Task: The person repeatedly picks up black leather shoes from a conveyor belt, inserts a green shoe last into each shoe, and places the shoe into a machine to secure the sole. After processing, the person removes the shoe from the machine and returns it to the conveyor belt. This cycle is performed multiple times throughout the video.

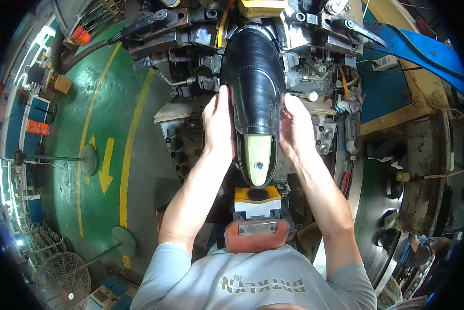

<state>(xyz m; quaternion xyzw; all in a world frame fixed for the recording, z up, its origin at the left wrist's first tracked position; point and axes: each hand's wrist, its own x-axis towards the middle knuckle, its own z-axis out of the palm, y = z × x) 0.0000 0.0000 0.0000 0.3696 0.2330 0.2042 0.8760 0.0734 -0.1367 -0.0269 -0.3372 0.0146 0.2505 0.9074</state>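
Observation:
A black leather shoe upper [255, 88] is stretched over a pale green shoe last [257, 155], whose top shows through the shoe's opening. The toe points away from me, into the jaws of a metal machine [206, 36]; the heel end faces my body. My left hand [219, 124] presses along the left side of the shoe, fingers pointing forward. On the opposite side my right hand [295, 126] grips it, its fingers partly hidden beneath. Just below the heel sits a yellow-topped pad [257, 195] on the machine, apart from or barely touching it; I cannot tell which.
An orange-red padded block [256, 236] stands between the machine and my chest. Lever handles [358, 31] and metal clamps flank the toe. A blue arm [423, 54] extends at right, with red-handled pliers [345, 183] nearby. On the left are a green floor [105, 155] and a fan [63, 281].

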